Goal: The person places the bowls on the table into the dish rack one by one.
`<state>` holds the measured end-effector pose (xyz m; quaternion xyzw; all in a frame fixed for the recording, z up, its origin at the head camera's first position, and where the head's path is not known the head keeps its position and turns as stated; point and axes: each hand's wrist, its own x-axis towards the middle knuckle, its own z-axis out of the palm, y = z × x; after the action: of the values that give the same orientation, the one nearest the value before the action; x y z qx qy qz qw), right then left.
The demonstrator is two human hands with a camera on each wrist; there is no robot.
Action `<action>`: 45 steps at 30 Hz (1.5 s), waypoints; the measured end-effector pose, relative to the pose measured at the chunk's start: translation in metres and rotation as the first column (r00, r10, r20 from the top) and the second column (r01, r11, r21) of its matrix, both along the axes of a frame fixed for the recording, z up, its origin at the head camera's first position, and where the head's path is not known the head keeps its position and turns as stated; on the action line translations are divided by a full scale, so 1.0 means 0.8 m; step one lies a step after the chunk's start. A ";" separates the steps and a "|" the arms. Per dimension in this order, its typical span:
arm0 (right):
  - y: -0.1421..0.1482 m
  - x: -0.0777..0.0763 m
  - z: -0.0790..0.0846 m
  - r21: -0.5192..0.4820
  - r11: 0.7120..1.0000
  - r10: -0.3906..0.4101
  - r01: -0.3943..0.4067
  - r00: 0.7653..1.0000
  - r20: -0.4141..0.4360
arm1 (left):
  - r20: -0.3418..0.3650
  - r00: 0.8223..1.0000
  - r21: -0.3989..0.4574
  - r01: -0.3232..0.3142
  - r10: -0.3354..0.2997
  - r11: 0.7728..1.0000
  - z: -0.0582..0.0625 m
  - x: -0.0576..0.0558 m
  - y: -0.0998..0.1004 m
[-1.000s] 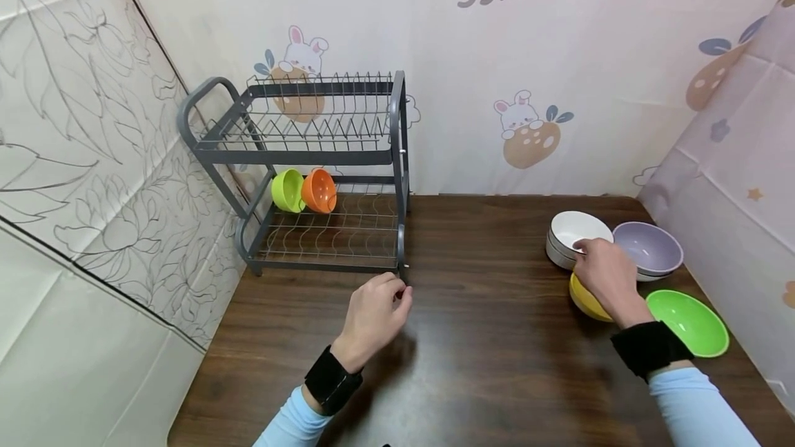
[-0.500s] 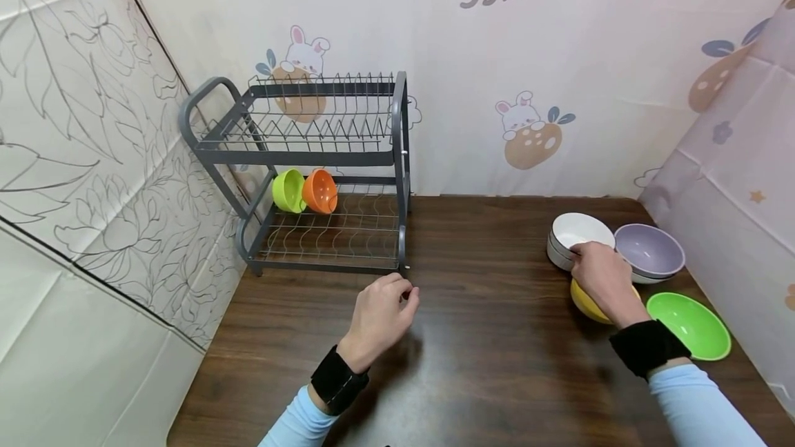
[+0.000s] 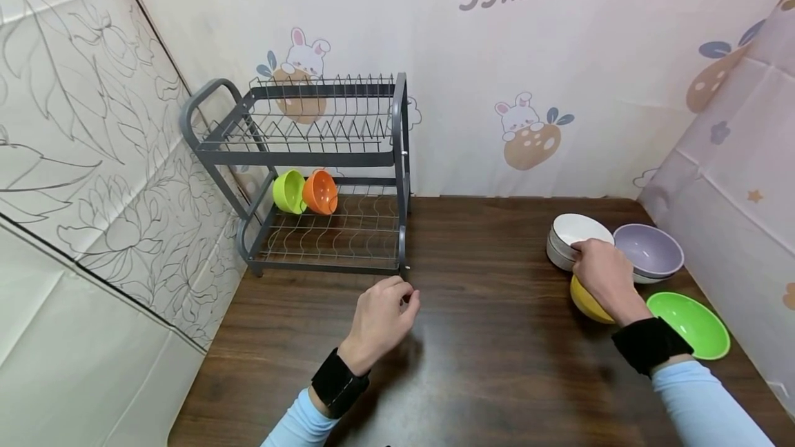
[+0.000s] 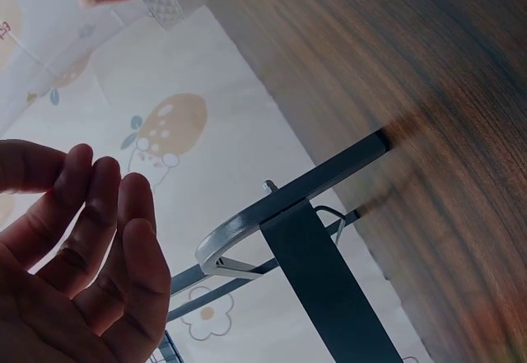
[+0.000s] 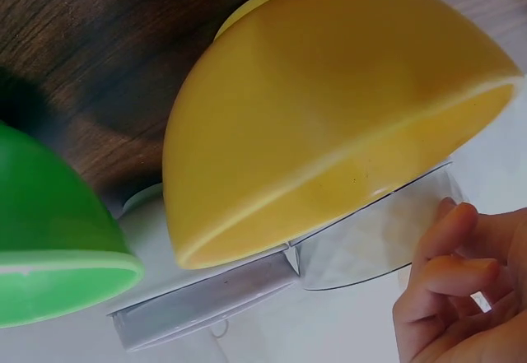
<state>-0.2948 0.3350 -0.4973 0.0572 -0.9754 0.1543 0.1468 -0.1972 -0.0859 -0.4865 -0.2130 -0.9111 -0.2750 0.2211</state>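
At the table's right, my right hand (image 3: 605,278) pinches the near rim of the upper white bowl (image 3: 577,227), which sits in a stack. Below that hand is a yellow bowl (image 3: 586,302), partly covered by it; the right wrist view shows the yellow bowl's side large and close, with the white bowl's patterned wall (image 5: 362,239) beyond. My left hand (image 3: 381,319) hovers in front of the dish rack (image 3: 292,157), loosely curled and holding nothing. From the left wrist view, its fingers (image 4: 136,272) stand apart from the rack's frame.
A purple bowl (image 3: 649,248) rests on a white one behind the right hand, near the side wall. A green bowl (image 3: 689,326) lies at the front right. Lime (image 3: 287,192) and orange (image 3: 321,192) cups sit tilted on the rack's lower tier.
The left hand has shifted slightly to the right over the second. My right hand stays at the white bowl's rim, its fingers barely moving. Bowls and rack stay in place.
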 end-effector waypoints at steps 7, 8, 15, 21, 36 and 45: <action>0.002 0.001 0.000 -0.007 1.000 -0.020 0.020 1.000 -0.011 | -0.003 1.000 -0.005 0.006 -0.006 1.000 0.001 0.001 0.001; 0.003 0.001 0.000 -0.011 1.000 -0.023 0.023 1.000 -0.019 | -0.002 1.000 -0.002 0.008 -0.008 1.000 0.001 0.000 0.001; 0.006 0.004 -0.001 -0.026 0.999 -0.022 0.019 0.991 -0.132 | -0.005 1.000 -0.001 0.008 -0.008 1.000 0.004 0.000 0.001; 0.004 0.005 0.000 -0.050 0.999 -0.020 0.009 0.977 -0.214 | -0.016 1.000 0.003 0.008 -0.008 1.000 0.002 0.001 0.000; -0.034 0.013 0.023 -0.050 0.996 0.037 -0.068 0.881 -0.472 | -0.041 0.999 0.004 -0.006 0.006 1.000 0.001 -0.002 0.000; -0.059 0.023 0.035 0.000 0.992 0.112 -0.130 0.855 -0.507 | -0.030 1.000 0.005 -0.004 0.004 1.000 0.001 -0.001 -0.002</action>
<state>-0.2761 0.2880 -0.4693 0.1541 -0.8945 0.1596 0.3882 -0.1976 -0.0871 -0.4856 -0.2148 -0.9073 -0.2737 0.2359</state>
